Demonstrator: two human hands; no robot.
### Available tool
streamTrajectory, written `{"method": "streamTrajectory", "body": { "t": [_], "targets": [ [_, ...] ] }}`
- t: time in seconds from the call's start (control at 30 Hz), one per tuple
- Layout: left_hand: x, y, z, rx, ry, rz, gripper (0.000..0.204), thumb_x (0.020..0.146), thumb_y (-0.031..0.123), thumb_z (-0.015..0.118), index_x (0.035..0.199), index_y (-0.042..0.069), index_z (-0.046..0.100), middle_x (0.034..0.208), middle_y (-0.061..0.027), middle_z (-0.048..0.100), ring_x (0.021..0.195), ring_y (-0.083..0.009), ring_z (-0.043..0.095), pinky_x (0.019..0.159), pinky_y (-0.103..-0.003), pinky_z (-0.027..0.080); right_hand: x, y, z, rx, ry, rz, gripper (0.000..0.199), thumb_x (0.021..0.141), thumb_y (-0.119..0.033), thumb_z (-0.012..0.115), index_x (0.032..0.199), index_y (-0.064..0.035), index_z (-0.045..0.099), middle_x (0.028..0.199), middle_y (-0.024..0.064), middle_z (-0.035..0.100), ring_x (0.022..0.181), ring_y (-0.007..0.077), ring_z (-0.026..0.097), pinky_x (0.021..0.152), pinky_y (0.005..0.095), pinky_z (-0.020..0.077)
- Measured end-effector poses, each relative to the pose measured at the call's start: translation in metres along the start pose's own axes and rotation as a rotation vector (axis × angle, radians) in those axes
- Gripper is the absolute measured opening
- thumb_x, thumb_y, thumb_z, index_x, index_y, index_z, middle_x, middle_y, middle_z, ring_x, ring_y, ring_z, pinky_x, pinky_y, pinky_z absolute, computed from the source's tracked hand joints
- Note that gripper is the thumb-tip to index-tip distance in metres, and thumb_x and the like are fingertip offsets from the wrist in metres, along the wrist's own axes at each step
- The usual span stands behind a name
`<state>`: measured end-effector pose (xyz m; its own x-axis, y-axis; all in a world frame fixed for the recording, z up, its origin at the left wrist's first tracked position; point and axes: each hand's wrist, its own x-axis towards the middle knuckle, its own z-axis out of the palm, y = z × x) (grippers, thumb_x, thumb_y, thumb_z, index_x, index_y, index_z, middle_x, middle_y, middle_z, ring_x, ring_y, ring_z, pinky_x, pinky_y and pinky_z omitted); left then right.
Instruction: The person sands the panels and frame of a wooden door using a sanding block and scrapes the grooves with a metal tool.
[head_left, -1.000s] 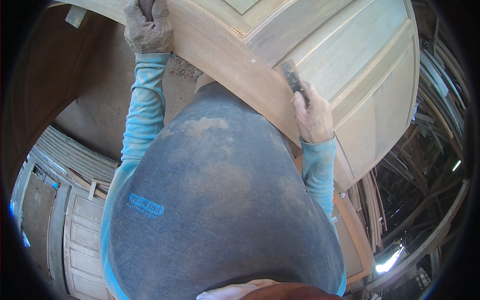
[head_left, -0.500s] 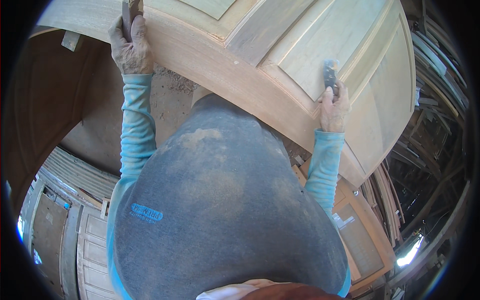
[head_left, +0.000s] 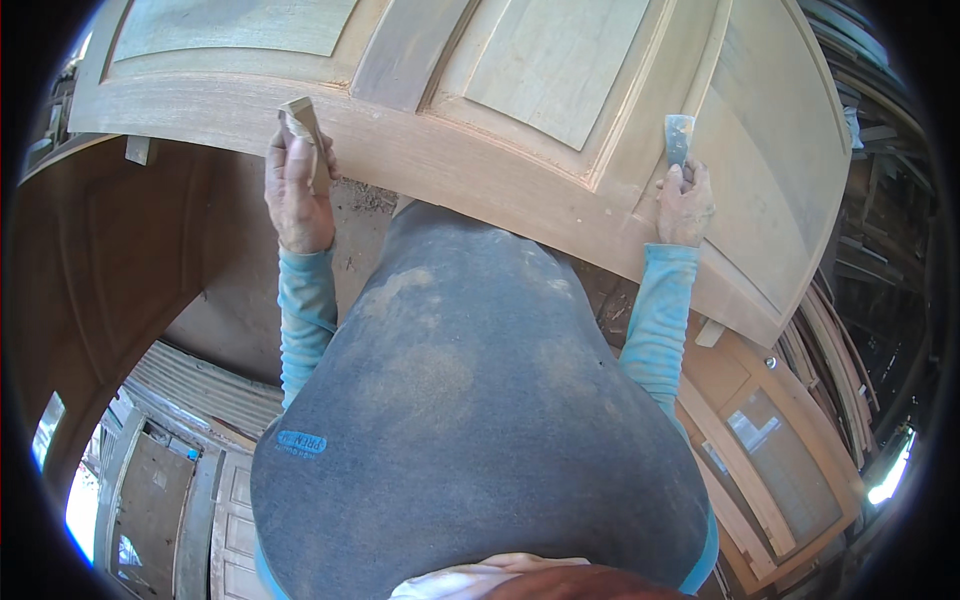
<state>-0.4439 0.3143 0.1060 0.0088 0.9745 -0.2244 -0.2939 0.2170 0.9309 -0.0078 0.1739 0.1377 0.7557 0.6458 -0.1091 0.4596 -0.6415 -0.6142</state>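
Observation:
My left hand (head_left: 298,200) is closed around a narrow, flat tan-and-brown block (head_left: 304,135), held upright just over the near edge of a pale wooden panel door (head_left: 400,135). Whether the block is bare wood or coated with something, I cannot tell. In my right hand (head_left: 684,203) is a putty knife (head_left: 679,138), its blue-grey, speckled blade pointing away from me. That blade lies over the door's frame, right of a raised panel (head_left: 560,65); whether it touches the wood is unclear. Fingers hide the knife's lower part.
A dark brown curved panel (head_left: 100,240) stands at the left. Below right leans an orange-brown frame (head_left: 800,490) with a glazed-looking opening. Stacked timber strips (head_left: 825,340) line the right side. A pale panelled door (head_left: 235,520) stands at the lower left.
My left hand has drawn back toward me and right, turning the block's tan face up. My right hand has shifted slightly right with the putty knife, off the raised panel. The view has also shifted.

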Motion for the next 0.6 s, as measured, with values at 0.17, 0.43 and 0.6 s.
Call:
{"method": "streamTrajectory", "body": {
  "t": [0.17,0.43,0.6],
  "targets": [
    [-0.041,-0.006,0.062,0.112,-0.086,-0.103,0.049,0.103,0.029,0.056,0.140,-0.003,0.050,0.112,-0.0087,0.062,0.093,-0.0131,0.056,0.080,-0.028,0.046,0.006,0.038,-0.017,-0.211,0.232,-0.255,0.033,0.097,-0.015,0.066,0.125,0.0020,0.065,0.105,0.0178,0.072,0.089,0.0219,0.073,0.077,0.0353,0.0579],
    [-0.085,-0.044,0.158,-0.027,-0.460,-0.256,0.051,0.109,0.025,0.050,0.151,-0.004,0.047,0.116,-0.0092,0.064,0.094,-0.0128,0.060,0.082,-0.027,0.052,-0.078,-0.063,0.022,0.535,-0.434,-0.302,0.046,0.098,-0.030,0.075,0.127,0.0038,0.065,0.102,0.0133,0.070,0.088,0.0187,0.071,0.075,0.0313,0.0583],
    [-0.091,-0.026,0.193,0.333,-0.619,-0.227,0.047,0.109,0.020,0.052,0.151,-0.001,0.049,0.124,-0.0123,0.059,0.094,-0.0138,0.060,0.084,-0.030,0.053,-0.081,-0.054,0.027,0.615,-0.367,-0.262,0.048,0.098,-0.030,0.075,0.126,0.0071,0.065,0.102,0.0151,0.071,0.087,0.0200,0.071,0.074,0.0318,0.0580]
  ]
}}
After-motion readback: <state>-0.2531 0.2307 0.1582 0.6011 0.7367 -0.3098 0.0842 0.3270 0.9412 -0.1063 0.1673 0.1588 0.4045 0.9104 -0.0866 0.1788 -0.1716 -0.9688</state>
